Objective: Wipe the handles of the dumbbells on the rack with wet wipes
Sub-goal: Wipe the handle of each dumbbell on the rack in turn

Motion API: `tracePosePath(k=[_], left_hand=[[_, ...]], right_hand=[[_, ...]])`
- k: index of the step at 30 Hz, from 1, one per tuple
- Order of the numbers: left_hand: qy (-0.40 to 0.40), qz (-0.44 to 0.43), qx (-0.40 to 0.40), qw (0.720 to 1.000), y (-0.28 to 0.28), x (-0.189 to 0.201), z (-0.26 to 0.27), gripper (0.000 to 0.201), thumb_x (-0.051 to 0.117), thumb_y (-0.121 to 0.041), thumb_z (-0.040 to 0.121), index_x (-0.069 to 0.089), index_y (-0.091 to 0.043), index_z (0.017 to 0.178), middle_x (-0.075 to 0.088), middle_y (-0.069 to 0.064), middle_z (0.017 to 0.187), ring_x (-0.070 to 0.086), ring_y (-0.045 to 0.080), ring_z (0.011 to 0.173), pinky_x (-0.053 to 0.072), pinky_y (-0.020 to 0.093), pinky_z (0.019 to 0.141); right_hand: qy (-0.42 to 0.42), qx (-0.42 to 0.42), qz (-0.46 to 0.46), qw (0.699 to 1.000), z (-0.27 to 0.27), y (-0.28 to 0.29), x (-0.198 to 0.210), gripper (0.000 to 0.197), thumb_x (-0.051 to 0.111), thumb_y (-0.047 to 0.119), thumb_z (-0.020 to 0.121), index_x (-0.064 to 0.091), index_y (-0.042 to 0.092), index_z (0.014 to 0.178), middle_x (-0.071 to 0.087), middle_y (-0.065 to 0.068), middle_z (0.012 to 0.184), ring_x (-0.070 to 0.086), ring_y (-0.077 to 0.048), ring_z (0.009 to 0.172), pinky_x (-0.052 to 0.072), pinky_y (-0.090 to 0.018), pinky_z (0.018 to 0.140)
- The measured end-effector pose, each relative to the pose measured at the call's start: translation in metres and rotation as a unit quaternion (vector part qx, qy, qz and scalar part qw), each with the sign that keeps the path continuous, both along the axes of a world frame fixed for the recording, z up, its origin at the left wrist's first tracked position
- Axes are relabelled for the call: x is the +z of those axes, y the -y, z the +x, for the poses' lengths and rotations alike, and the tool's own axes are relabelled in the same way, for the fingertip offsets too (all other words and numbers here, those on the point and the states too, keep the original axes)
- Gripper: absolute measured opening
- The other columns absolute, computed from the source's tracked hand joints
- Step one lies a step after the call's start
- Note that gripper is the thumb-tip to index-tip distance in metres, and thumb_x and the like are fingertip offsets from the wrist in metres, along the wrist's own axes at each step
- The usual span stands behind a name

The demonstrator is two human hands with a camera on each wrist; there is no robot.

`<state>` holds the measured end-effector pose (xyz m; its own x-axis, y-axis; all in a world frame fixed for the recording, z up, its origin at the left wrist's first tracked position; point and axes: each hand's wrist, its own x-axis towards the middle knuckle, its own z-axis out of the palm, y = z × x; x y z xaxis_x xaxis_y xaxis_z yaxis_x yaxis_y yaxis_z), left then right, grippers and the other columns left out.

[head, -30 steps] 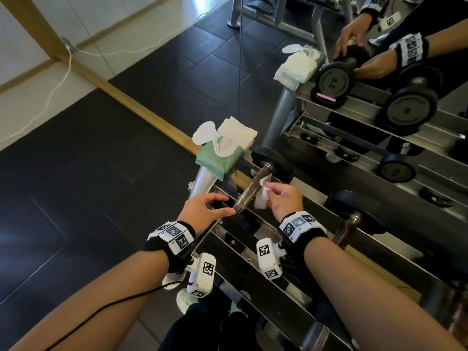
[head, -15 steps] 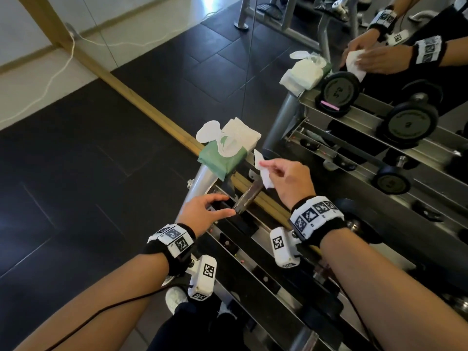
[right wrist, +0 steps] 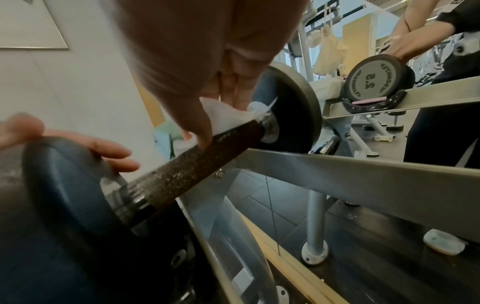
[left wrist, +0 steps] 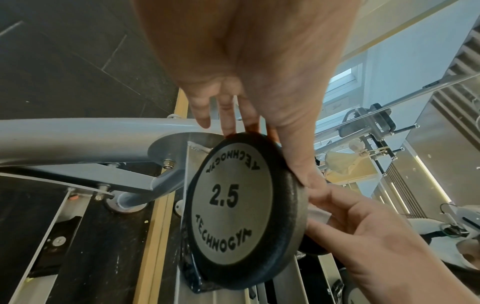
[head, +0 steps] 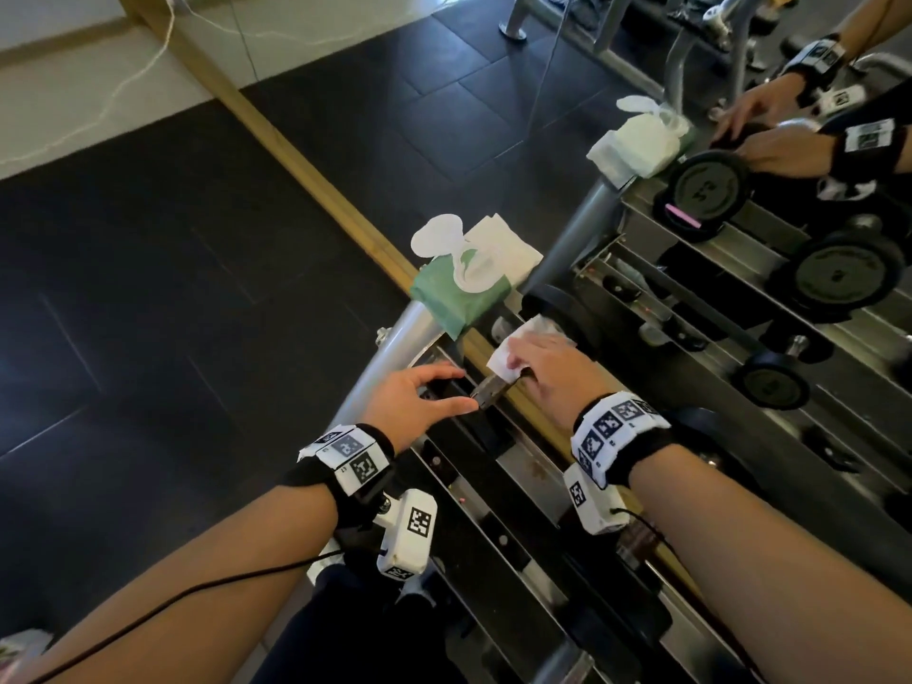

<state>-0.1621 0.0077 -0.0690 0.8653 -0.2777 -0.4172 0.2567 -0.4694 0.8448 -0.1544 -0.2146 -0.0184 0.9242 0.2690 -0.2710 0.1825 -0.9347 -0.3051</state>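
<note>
The step in hand is the wiping of the 2.5 dumbbell's handle (right wrist: pixel 197 164), the dumbbell lying in the end cradle of the rack (head: pixel 498 491). The right hand (head: pixel 548 367) holds a wet wipe (head: pixel 503 357) folded over the far part of the handle, thumb and fingers curled down around it, just short of the far weight plate (right wrist: pixel 291 115). The left hand (head: pixel 414 402) steadies the near plate (left wrist: pixel 233 203), its fingers fairly straight over the rim and its thumb along the edge.

The bare knurled stretch of handle lies between the 2 hands, below the right palm. By my reading, the next move calls for drawing the wipe back along that stretch toward the left hand, while the plate is kept from rolling. The green wipes pack (head: pixel 459 293) sits on the rack's end, just beyond the right hand.
</note>
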Motion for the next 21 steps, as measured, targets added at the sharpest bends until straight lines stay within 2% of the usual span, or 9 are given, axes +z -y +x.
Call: tracePosePath(k=[2,4,6,10,13,15,17,19,21], left_hand=[[-0.007,-0.013,0.002,1.000,0.001,0.001,0.000,0.049,0.082,-0.045,0.073,0.067,-0.040,0.119,0.057,-0.019,0.136,0.050,0.004,0.127,0.035,0.022,0.106],[-0.013,-0.018,0.004,1.000,0.001,0.002,0.001,0.048,0.082,-0.044,0.073,0.067,-0.040,0.118,0.056,-0.019,0.138,0.049,0.005,0.127,0.035,0.024,0.105],[-0.016,-0.021,0.005,1.000,0.001,0.003,0.001,0.046,0.081,-0.045,0.073,0.067,-0.042,0.116,0.056,-0.024,0.133,0.049,0.001,0.121,0.035,0.020,0.098],[-0.007,-0.004,0.001,1.000,0.000,0.004,-0.001,0.049,0.079,-0.052,0.072,0.064,-0.046,0.119,0.051,-0.032,0.121,0.045,-0.007,0.108,0.027,0.006,0.077],[-0.007,0.010,0.020,1.000,-0.001,0.002,-0.004,0.066,0.081,-0.055,0.069,0.057,-0.045,0.130,0.053,-0.024,0.124,0.046,-0.005,0.110,0.035,0.008,0.083],[-0.025,-0.001,0.047,0.999,-0.001,-0.001,-0.004,0.087,0.084,-0.055,0.064,0.047,-0.039,0.142,0.053,-0.015,0.134,0.048,0.001,0.122,0.042,0.020,0.098],[-0.050,-0.009,0.071,0.996,-0.001,-0.004,-0.005,0.098,0.085,-0.056,0.061,0.042,-0.033,0.146,0.052,-0.010,0.142,0.049,0.007,0.129,0.041,0.022,0.099],[-0.056,-0.004,0.067,0.996,0.000,-0.006,-0.006,0.095,0.083,-0.061,0.060,0.048,-0.029,0.142,0.055,-0.008,0.141,0.052,0.004,0.122,0.038,0.013,0.091],[-0.055,-0.011,0.061,0.997,0.000,-0.006,-0.006,0.097,0.079,-0.067,0.054,0.052,-0.029,0.139,0.058,-0.010,0.135,0.053,-0.002,0.109,0.034,0.005,0.076]], right_hand=[[-0.011,0.008,-0.012,1.000,0.004,-0.002,0.002,0.027,0.057,0.001,0.088,0.054,0.017,0.109,0.058,-0.003,0.118,0.055,-0.024,0.113,0.045,-0.038,0.097],[-0.043,0.005,-0.030,0.999,0.010,-0.004,0.004,0.041,0.056,0.004,0.091,0.051,0.024,0.126,0.057,-0.004,0.128,0.056,-0.025,0.117,0.047,-0.043,0.098],[-0.058,0.037,-0.074,0.995,0.017,-0.005,0.004,0.053,0.049,0.006,0.095,0.044,0.032,0.141,0.052,-0.006,0.138,0.051,-0.026,0.128,0.045,-0.044,0.104],[-0.089,0.159,-0.207,0.961,0.029,-0.006,0.005,0.050,0.041,0.008,0.098,0.041,0.029,0.144,0.040,-0.014,0.145,0.034,-0.030,0.139,0.039,-0.040,0.109],[-0.112,0.147,-0.237,0.954,0.026,-0.006,0.003,0.060,0.044,0.007,0.099,0.031,0.033,0.151,0.021,-0.013,0.160,0.016,-0.030,0.148,0.033,-0.046,0.114],[-0.104,0.144,-0.216,0.960,0.018,-0.011,0.001,0.064,0.047,0.001,0.093,0.037,0.035,0.145,0.031,-0.009,0.153,0.023,-0.030,0.143,0.040,-0.048,0.109],[-0.084,0.151,-0.173,0.970,0.008,-0.018,-0.003,0.060,0.045,-0.002,0.089,0.044,0.035,0.136,0.041,-0.001,0.139,0.031,-0.025,0.135,0.045,-0.045,0.104],[-0.065,0.166,-0.149,0.973,0.000,-0.021,-0.006,0.055,0.042,-0.001,0.088,0.047,0.032,0.132,0.043,0.004,0.134,0.034,-0.022,0.131,0.043,-0.037,0.103],[-0.080,0.137,-0.125,0.979,0.002,-0.016,0.001,0.056,0.044,-0.003,0.089,0.045,0.027,0.136,0.043,0.002,0.139,0.044,-0.023,0.128,0.044,-0.032,0.096]])
